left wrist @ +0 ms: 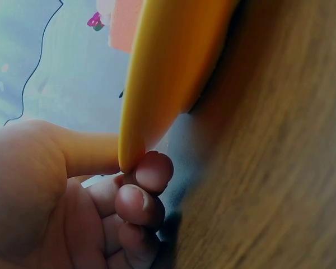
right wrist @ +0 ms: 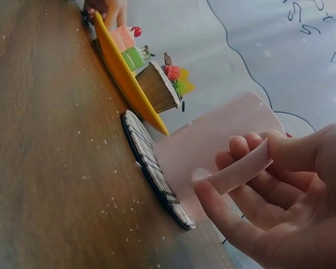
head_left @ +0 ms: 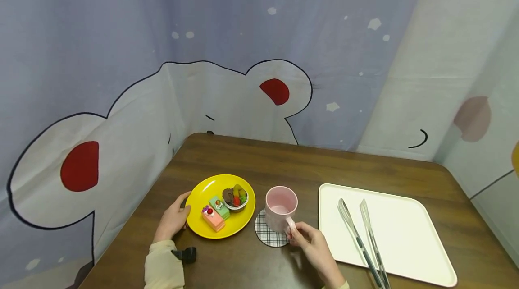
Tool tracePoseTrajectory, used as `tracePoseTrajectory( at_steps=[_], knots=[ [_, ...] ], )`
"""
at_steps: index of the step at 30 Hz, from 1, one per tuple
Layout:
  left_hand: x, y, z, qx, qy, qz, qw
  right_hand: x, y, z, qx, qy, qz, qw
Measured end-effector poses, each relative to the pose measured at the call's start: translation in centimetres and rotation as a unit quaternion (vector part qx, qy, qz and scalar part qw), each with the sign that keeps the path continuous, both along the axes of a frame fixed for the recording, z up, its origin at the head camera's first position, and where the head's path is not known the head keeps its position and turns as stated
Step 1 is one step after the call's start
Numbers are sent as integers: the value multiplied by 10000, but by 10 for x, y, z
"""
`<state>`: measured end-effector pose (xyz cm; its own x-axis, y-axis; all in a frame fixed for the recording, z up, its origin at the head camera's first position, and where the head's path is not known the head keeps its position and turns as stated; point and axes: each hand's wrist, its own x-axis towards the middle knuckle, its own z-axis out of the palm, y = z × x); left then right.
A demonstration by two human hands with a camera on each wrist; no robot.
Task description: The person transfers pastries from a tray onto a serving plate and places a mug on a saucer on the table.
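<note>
My left hand (head_left: pixel 173 217) pinches the left rim of a yellow plate (head_left: pixel 200 191), thumb on top and fingers curled under the edge in the left wrist view. On the plate sit a pink cake slice (head_left: pixel 214 221), a green cake slice (head_left: pixel 220 210) and a cupcake (head_left: pixel 235 199) topped with fruit and chocolate. To the right, a pink mug (head_left: pixel 275 220) is upright over a round plaid coaster (head_left: pixel 268 237). My right hand (head_left: pixel 315 249) grips the mug's handle (right wrist: pixel 241 170), fingers curled round it. Nothing shows inside the mug except its pink inner wall and bottom.
A cream rectangular tray (head_left: pixel 409 230) lies on the right of the brown wooden table (head_left: pixel 251 147). Metal tongs (head_left: pixel 371 239) lie across it, their handles reaching over the tray's near edge. Behind the table hangs a printed curtain (head_left: pixel 227 18).
</note>
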<state>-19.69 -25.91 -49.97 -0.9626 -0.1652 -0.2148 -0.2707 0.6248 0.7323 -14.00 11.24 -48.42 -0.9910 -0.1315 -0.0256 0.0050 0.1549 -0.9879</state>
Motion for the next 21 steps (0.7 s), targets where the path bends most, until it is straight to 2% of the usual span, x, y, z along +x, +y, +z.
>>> tracePoseTrajectory(
  at_steps=[13,17,21],
  knots=[
    [3,-6,0,111,-40,70,9999,0,-4,3,142,69,-123,9998],
    [4,-7,0,137,-54,97,9998,1,-1,4,666,229,-400,9967],
    [4,-8,-1,108,-44,127,9999,4,10,10,1351,680,-625,9865]
  ],
)
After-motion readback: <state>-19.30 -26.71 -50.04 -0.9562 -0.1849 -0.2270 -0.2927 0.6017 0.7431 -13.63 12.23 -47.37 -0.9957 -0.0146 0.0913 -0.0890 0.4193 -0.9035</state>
